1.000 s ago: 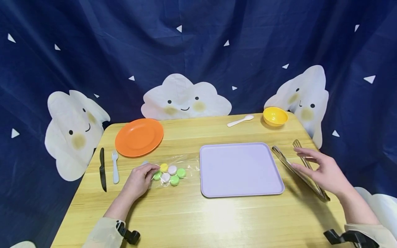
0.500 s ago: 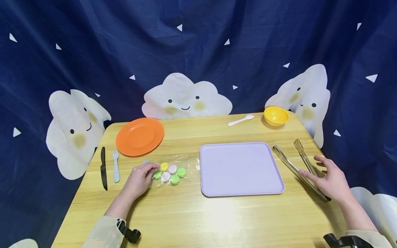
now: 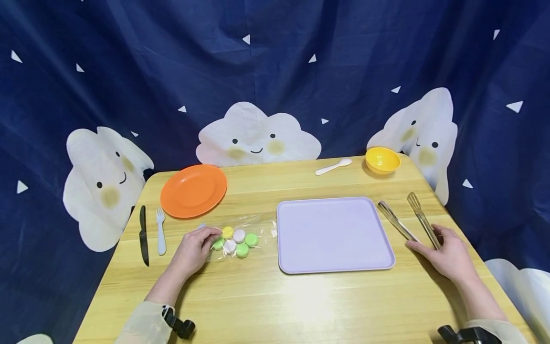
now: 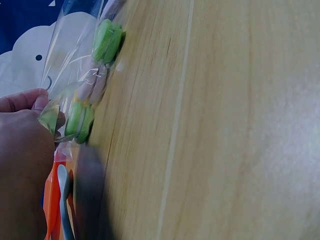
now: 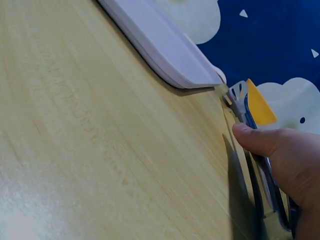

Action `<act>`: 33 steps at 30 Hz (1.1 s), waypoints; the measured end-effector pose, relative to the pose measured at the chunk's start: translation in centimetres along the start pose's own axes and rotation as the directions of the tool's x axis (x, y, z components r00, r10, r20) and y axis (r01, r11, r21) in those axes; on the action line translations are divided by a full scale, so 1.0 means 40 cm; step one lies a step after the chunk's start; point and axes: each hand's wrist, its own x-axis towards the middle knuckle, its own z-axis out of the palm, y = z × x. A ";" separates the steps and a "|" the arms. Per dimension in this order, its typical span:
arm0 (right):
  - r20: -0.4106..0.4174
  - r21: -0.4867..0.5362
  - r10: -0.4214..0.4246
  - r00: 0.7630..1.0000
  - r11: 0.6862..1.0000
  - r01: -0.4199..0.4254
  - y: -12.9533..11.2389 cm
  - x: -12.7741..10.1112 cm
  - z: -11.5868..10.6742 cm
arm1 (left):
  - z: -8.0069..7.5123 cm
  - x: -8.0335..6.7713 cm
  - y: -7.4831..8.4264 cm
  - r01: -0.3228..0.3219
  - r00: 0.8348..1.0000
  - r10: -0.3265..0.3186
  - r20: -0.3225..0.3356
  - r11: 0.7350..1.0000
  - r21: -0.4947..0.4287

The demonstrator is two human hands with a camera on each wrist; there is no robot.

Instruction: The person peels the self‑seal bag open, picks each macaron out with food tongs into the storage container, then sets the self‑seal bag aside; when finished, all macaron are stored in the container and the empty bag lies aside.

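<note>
A clear plastic bag [image 3: 240, 237] of small green, yellow and pale round sweets lies on the wooden table, left of a lilac tray [image 3: 333, 234]. My left hand [image 3: 211, 236] pinches the bag's left edge; the left wrist view shows the fingers [image 4: 30, 102] gripping the film of the bag [image 4: 85, 95]. Metal tongs [image 3: 404, 220] lie to the right of the tray. My right hand [image 3: 427, 241] is curled round their near end, thumb on one arm. In the right wrist view the thumb [image 5: 255, 137] presses on the tongs [image 5: 239, 100] beside the tray's corner [image 5: 170, 55].
An orange plate [image 3: 193, 190] sits at the back left, with a black knife [image 3: 143, 235] and a white fork [image 3: 160, 231] by the left edge. A white spoon [image 3: 333, 166] and a yellow bowl [image 3: 382, 160] stand at the back right. A dark curtain hangs behind.
My right hand drew back along the tongs toward their near end, came down and closed round them. The left hand and the bag stayed where they were.
</note>
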 end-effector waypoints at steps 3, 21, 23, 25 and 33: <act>-0.011 -0.053 -0.031 0.999 0.998 0.030 0.002 0.006 0.005 | 0.000 -0.001 -0.001 -0.001 1.000 0.001 -0.005 1.000 0.002; -0.019 0.128 -0.138 0.990 0.982 0.139 -0.118 0.020 -0.046 | 0.004 -0.005 -0.002 -0.015 1.000 0.015 -0.025 1.000 -0.009; -0.024 0.142 -0.194 0.981 0.970 0.196 -0.150 0.023 -0.046 | 0.003 -0.005 -0.001 -0.013 1.000 0.013 -0.025 1.000 -0.010; -0.028 0.152 -0.246 0.969 0.957 0.247 -0.180 0.027 -0.042 | 0.002 -0.005 0.000 -0.012 1.000 0.012 -0.022 1.000 -0.011; 0.021 0.136 -0.412 0.911 0.904 0.406 -0.289 0.046 -0.012 | 0.000 -0.004 0.006 -0.016 1.000 0.016 -0.021 1.000 -0.016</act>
